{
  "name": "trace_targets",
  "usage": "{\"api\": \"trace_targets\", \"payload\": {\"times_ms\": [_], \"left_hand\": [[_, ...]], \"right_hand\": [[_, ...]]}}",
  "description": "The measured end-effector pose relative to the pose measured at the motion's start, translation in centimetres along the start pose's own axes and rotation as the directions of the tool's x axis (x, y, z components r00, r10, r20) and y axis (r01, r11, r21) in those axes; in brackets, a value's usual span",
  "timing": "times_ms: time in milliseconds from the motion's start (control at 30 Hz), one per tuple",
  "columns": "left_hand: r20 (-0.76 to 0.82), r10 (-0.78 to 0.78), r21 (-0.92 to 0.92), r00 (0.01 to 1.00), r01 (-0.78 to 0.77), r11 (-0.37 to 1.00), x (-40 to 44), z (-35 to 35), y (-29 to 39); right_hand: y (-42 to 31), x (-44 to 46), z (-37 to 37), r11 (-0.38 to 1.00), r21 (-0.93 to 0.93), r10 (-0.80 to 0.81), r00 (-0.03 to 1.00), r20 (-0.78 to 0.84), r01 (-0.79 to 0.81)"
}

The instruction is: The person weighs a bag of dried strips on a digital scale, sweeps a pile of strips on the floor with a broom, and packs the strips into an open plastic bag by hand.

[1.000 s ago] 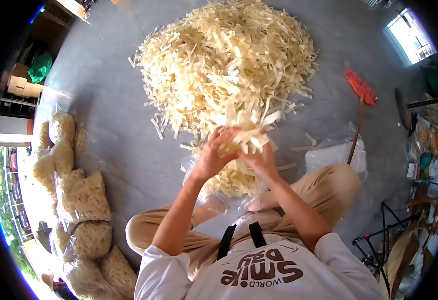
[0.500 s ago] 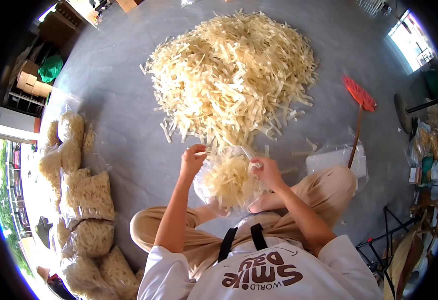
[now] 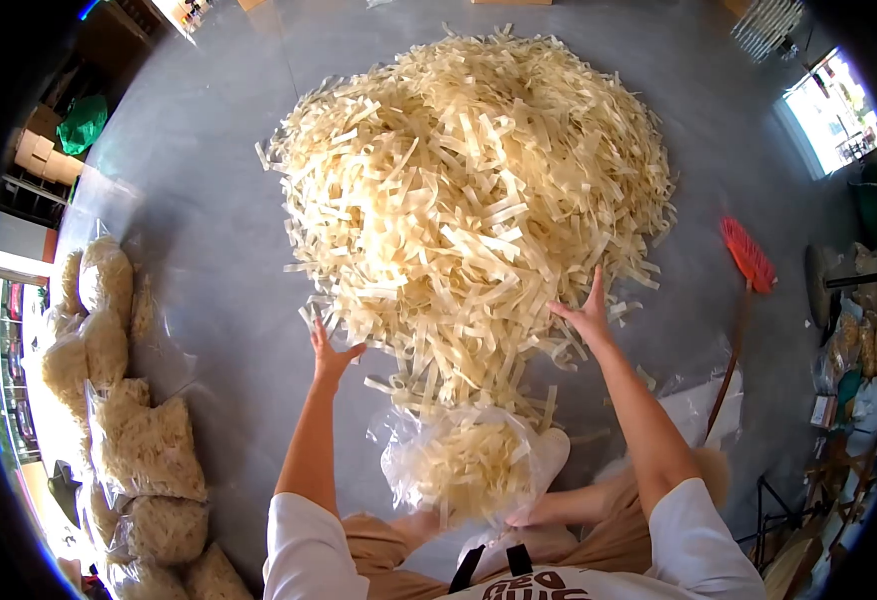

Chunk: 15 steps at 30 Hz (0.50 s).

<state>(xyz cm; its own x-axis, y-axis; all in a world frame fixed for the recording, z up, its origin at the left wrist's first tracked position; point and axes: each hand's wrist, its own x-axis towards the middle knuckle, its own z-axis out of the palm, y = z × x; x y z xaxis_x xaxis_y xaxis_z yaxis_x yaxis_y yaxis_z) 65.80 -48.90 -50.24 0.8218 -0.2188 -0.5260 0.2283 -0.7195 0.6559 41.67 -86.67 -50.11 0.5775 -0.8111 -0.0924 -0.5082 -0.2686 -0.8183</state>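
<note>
A big heap of pale yellow, flat cut strips covers the floor in front of me. My left hand reaches to the heap's near left edge, thumb and fingers spread, holding nothing. At the near right edge my right hand is also spread, its fingertips at the strips; whether they touch cannot be made out. Between my forearms, by my feet, a clear plastic bag stands with its mouth facing the heap. Strips lie inside it, and more trail from the heap to its mouth.
Several filled clear bags are stacked along the left. A red-headed broom lies at the right, its handle over a white plastic sheet or pack. Further right are a black metal frame and bagged goods.
Both hands have let go of the bag's rim and moved forward and apart to the heap's sides. The bag now rests by my feet. My view has tilted as I lean forward.
</note>
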Motion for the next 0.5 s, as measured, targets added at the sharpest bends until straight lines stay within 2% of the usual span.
{"api": "trace_targets", "payload": {"times_ms": [67, 100, 133, 200, 233, 300, 333, 400, 467, 500], "left_hand": [[-0.141, 0.017, 0.057, 0.99, -0.009, 0.998, 3.2, 0.0, -1.3], [-0.122, -0.05, 0.019, 0.991, 0.053, 0.998, 3.7, -0.1, -0.4], [-0.089, -0.186, 0.025, 0.979, 0.189, 0.982, 4.0, -0.1, 0.9], [0.069, -0.22, -0.205, 0.973, 0.23, 0.951, 6.3, 0.9, 0.4], [0.048, -0.103, -0.22, 0.993, 0.111, 0.969, 7.5, 2.2, 1.3], [0.073, 0.045, -0.087, 0.996, -0.039, 0.995, 8.8, 5.1, 4.1], [0.125, 0.075, 0.056, 0.989, -0.083, 0.995, 7.7, 6.5, 7.5], [0.343, 0.22, -0.292, 0.913, -0.119, 0.949, 7.2, 9.9, 9.2], [0.381, 0.361, -0.178, 0.851, -0.315, 0.932, 5.4, 11.7, 11.6], [0.332, 0.433, -0.055, 0.838, -0.441, 0.896, 4.7, 12.8, 11.7]], "right_hand": [[0.1, 3.4, 0.5, 0.984, -0.081, -0.158, 0.987, 0.007, 0.158], [-3.3, 4.5, -0.5, 0.977, 0.012, -0.214, 0.963, 0.165, 0.215], [-4.6, 5.7, 0.1, 0.979, 0.006, -0.203, 0.964, 0.174, 0.205], [-5.9, 7.5, 2.2, 0.948, -0.311, 0.037, 0.948, 0.316, 0.067], [-6.1, 8.3, 3.4, 0.948, -0.314, 0.051, 0.945, 0.324, 0.057], [-6.3, 9.0, 5.4, 0.973, -0.221, 0.042, 0.897, 0.44, 0.063], [-6.3, 9.1, 6.2, 0.973, -0.224, 0.051, 0.894, 0.444, 0.056], [-6.7, 9.1, 7.1, 0.926, -0.356, 0.115, 0.807, 0.579, 0.124], [-7.2, 8.3, 7.0, 0.923, -0.347, 0.088, 0.789, 0.608, 0.164], [-6.0, 7.9, 7.5, 0.957, -0.248, 0.023, 0.817, 0.577, 0.148]]}}
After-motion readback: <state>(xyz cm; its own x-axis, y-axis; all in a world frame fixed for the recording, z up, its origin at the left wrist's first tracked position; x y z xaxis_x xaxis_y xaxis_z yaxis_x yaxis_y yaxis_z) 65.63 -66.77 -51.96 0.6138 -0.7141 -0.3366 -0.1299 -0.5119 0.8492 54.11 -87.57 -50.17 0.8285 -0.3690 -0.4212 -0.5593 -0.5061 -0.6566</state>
